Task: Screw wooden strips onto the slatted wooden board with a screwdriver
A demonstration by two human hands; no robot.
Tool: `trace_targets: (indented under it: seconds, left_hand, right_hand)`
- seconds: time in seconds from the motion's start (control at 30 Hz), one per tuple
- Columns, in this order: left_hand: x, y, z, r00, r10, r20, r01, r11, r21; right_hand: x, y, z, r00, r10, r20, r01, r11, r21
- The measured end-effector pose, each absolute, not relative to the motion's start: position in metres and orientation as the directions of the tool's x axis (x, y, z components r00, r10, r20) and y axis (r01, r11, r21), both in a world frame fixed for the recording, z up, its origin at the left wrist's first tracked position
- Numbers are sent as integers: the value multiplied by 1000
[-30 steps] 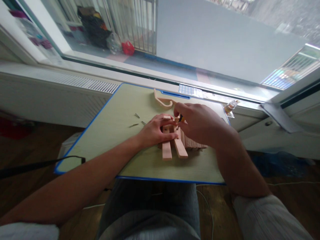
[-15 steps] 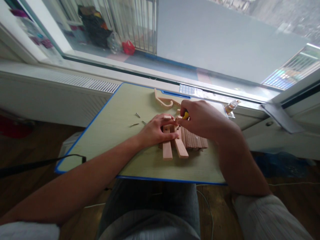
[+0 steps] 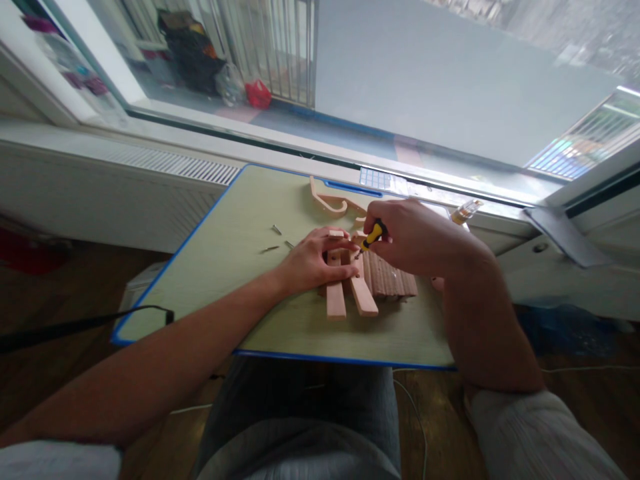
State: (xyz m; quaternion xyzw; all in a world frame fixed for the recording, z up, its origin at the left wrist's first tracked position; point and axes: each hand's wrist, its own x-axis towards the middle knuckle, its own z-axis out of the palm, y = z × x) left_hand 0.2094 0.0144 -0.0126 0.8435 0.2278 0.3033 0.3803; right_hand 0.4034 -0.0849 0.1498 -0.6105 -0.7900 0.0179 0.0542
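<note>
My left hand (image 3: 315, 261) is closed around a small wooden frame, its thumb and fingers pressing on two light wooden strips. The left strip (image 3: 336, 300) and the right strip (image 3: 365, 297) point toward me. My right hand (image 3: 407, 230) grips a yellow and black screwdriver (image 3: 371, 237). Its tip reaches down to the upper part of the right strip, at a dark screw or hole. A ribbed brown piece, like corrugated cardboard (image 3: 393, 277), lies beneath and to the right of the strips. Just left of my left hand, several screws (image 3: 271, 249) lie on the table.
A curved wooden piece (image 3: 329, 204) lies at the back of the blue-edged table (image 3: 210, 267). On the windowsill are a blue-and-white gridded item (image 3: 375, 179) and a small bottle (image 3: 466, 211). A radiator (image 3: 165, 200) stands at the left, below the window.
My right hand has turned and shifted slightly right, so more of the screwdriver shows and its tip meets the right strip. My left hand keeps its hold.
</note>
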Motion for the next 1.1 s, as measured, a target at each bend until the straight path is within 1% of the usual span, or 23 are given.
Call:
trace_targets:
  seconds: [0.13,0.3,0.5,0.6,0.67,0.83,0.93,1.1]
  left_hand:
    - [209,14,-13,711,625,322,128,-565,815]
    - [209,14,-12,704,622,344,151,-604,783]
    - [208,13,-11,705,628,328,163,-594,788]
    - [208,13,-11,705,631,324,155,-582,798]
    - [209,13,-11,705,632,322,148,-575,805]
    - [209,13,-13,697,641,321,134,-556,820]
    - [210,12,-14,694,653,302,115,-515,849]
    - [210,12,-15,695,654,300,93,-495,864]
  right_hand:
    - [400,-86,151,-187,980,76,978,192,-77]
    - [398,-85,150,-148,985,93,987,153,-57]
    - [399,-83,149,-122,990,68,991,125,-39]
    - [400,-83,150,-137,990,35,990,138,-37]
    - [402,-85,151,-159,987,17,985,160,-61]
    - [408,-87,151,-257,966,36,956,259,-134]
    - [410,-86,149,-277,958,74,952,284,-116]
    - [410,-85,147,-220,966,138,970,232,-75]
